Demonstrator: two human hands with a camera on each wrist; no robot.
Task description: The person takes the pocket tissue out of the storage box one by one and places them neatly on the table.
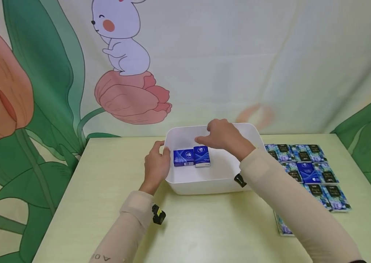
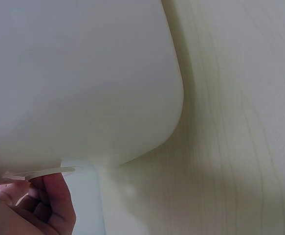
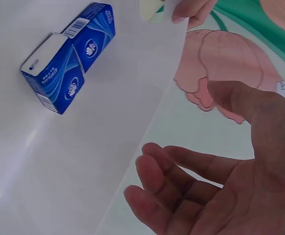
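Observation:
A white plastic bin stands toward the back of the table. My left hand holds it by the left end; in the left wrist view, fingers curl at the rim below the bin's smooth outer wall. Inside, by the left end, two small blue tissue packs sit side by side: one lies sideways, the other lengthwise. Over the bin's back part hovers my right hand. Its loosely bent fingers and thumb are spread apart with nothing between them, apart from the packs.
Right of the bin, several flower-patterned packs lie in rows, with a blue pack among them. My right sleeve hides part of these rows. A curtain printed with a rabbit and tulips hangs behind the table.

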